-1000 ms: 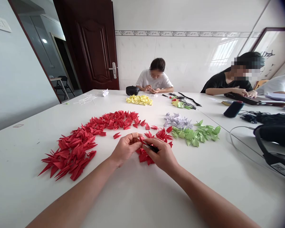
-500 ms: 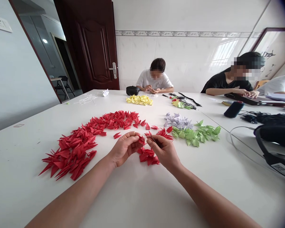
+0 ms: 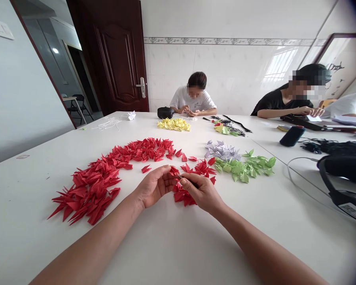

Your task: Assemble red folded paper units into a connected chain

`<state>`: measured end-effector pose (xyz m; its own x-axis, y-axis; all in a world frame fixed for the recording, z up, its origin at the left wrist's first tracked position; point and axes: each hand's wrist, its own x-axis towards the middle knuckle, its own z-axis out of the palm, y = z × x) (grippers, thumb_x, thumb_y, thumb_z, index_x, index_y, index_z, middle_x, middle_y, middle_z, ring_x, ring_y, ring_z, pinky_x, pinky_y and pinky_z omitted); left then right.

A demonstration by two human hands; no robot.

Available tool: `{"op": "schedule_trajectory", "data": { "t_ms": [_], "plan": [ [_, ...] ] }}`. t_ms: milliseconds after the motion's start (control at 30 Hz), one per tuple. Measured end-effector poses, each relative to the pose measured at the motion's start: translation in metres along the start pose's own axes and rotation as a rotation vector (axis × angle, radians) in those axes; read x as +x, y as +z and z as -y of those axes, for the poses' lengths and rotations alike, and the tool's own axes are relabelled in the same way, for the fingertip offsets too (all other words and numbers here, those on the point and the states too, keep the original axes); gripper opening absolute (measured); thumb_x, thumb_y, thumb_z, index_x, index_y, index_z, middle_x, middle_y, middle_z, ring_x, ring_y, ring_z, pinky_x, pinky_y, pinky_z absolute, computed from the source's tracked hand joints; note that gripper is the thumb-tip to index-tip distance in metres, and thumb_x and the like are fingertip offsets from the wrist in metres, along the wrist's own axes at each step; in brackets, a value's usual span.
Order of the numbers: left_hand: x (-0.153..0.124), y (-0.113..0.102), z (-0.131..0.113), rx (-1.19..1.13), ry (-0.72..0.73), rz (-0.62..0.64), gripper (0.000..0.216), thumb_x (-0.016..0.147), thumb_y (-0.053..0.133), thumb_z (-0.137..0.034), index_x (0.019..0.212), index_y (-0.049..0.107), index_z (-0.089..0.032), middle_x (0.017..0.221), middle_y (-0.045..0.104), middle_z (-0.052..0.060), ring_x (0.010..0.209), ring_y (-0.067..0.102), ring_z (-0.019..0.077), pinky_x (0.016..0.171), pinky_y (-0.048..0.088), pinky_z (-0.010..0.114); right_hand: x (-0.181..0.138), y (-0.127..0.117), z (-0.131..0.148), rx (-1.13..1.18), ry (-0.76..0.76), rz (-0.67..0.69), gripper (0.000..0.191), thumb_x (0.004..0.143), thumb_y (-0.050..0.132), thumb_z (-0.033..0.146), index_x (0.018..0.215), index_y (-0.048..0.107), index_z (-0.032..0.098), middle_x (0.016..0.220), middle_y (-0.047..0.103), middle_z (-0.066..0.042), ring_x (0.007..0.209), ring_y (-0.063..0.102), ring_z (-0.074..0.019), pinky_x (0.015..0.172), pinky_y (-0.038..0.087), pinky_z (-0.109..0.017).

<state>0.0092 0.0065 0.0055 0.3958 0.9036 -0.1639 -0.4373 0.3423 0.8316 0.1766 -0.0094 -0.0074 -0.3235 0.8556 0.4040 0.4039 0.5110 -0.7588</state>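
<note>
My left hand [image 3: 154,187] is curled and pinches a small folded red paper piece [image 3: 173,171] at its fingertips. My right hand [image 3: 202,191] is closed round a thin dark tool [image 3: 187,180] whose tip points at that piece. Both hands meet over a small cluster of joined red pieces [image 3: 184,195] lying on the white table [image 3: 172,241]. A long curved heap of loose red paper pieces [image 3: 106,174] spreads to the left and behind my hands.
Green pieces [image 3: 246,166], pale lilac pieces [image 3: 221,150] and yellow pieces [image 3: 174,124] lie farther back. A black cable and headset [image 3: 341,186] sit at the right. A person in white [image 3: 193,99] and a person in black [image 3: 293,99] work at the far side.
My hands spread a little apart half a second ago, with the right hand raised. They have closed together again over the red cluster. The person in black has shifted a hand.
</note>
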Motion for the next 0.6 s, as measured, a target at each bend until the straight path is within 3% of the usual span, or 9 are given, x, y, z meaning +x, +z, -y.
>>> {"op": "schedule_trajectory", "data": {
  "t_ms": [233,600],
  "plan": [
    [-0.0011,0.0028,0.0027,0.038,0.014,0.013,0.007,0.074,0.060,-0.024,0.073,0.059,-0.016,0.073,0.063,0.001,0.069,0.059,0.0109,0.069,0.047,0.024,0.0000,0.0030,-0.0050,-0.072,0.013,-0.088,0.030,0.085,0.043,0.040,0.078,0.062,0.018,0.061,0.053,0.002,0.055,0.046,-0.0099,0.049,0.036,-0.019],
    [-0.0010,0.0028,0.0043,0.009,-0.019,0.005,0.005,0.074,0.060,-0.021,0.073,0.058,-0.017,0.072,0.064,0.000,0.071,0.060,0.0100,0.073,0.046,0.025,0.0004,0.0050,-0.0088,-0.193,-0.080,-0.162,0.021,0.084,0.047,0.033,0.082,0.064,0.020,0.069,0.059,-0.001,0.061,0.052,-0.0111,0.057,0.040,-0.020]
  ]
}}
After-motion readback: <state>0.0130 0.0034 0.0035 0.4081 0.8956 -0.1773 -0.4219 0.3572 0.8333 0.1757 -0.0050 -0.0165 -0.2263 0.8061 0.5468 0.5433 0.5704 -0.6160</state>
